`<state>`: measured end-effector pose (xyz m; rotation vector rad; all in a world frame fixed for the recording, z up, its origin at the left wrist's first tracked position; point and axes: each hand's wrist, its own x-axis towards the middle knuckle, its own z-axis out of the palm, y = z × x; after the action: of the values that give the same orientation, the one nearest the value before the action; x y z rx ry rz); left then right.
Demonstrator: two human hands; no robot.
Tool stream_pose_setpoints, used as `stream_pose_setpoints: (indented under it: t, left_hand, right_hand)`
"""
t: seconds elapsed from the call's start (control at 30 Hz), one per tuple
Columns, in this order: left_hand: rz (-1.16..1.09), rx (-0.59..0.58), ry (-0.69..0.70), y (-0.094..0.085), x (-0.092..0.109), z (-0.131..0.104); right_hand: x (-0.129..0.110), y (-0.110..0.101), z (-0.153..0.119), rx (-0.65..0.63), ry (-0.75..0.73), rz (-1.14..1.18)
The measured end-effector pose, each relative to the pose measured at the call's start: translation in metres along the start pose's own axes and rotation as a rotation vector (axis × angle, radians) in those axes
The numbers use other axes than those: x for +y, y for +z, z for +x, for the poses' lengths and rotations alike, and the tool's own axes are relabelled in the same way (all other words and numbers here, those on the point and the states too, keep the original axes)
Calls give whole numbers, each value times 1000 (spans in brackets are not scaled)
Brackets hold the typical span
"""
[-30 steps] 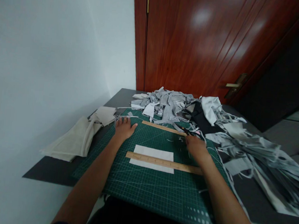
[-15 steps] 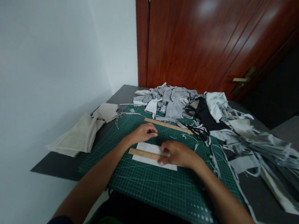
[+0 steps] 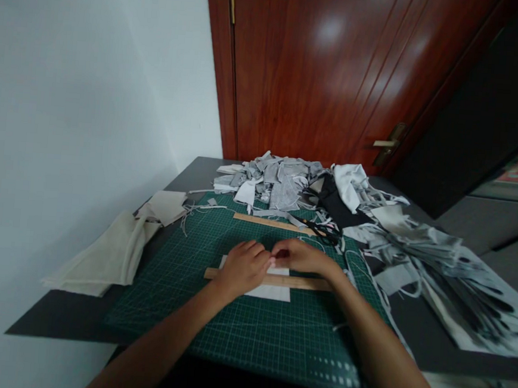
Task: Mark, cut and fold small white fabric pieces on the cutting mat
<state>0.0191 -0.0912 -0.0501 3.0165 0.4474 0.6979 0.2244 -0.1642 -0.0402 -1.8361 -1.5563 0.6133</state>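
the white cloth piece (image 3: 273, 293) lies flat just below the centre of the frame, on the green cutting mat (image 3: 239, 336), with the near wooden ruler (image 3: 308, 283) across it, and the likeliest trouble is that ruler slipping out of line. the left hand (image 3: 241, 269) is over the cloth and ruler, its fingers bent and close together; whether it presses down or grips anything, i cannot tell. the right hand (image 3: 303, 256) is just to the right, thumb and forefinger curled in nearly to a pinch against the left fingertips, and what sits between them, if anything, is too small to make out. with both hands bunched at the middle, the ruler's right end looks unpinned, so a wrist brushing it could swing it askew, and the thin cloth might wrinkle or slide along with it. loose threads (image 3: 185, 217) at the mat's upper left could catch on a sleeve or finger. towards the upper right, the black scissors (image 3: 325, 230) lie among scraps beside the far wooden ruler (image 3: 266, 221), where a careless reach could drag strips along or meet a blade.
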Motion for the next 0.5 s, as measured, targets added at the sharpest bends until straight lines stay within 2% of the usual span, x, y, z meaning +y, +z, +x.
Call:
stream_pose_setpoints:
  t: [0.1, 0.2, 0.23, 0.27, 0.37, 0.5]
  left_hand:
    - [-30, -37, -50, 5, 23, -19]
    - [-87, -72, -127, 11, 39, -38]
    - [-111, -73, -152, 12, 42, -42]
    - [-133, -73, -168, 13, 44, -46]
    - [-179, -73, -204, 12, 44, -49]
    - [-195, -67, -226, 10, 44, -47]
  right_hand:
    - [30, -38, 11, 187, 62, -196]
    - [68, -69, 16, 408, 225, -357]
    - [80, -76, 15, 419, 323, -502]
    - [92, -81, 15, 412, 366, -534]
    - [117, -91, 15, 358, 366, -537]
    - [131, -98, 18, 309, 324, -521]
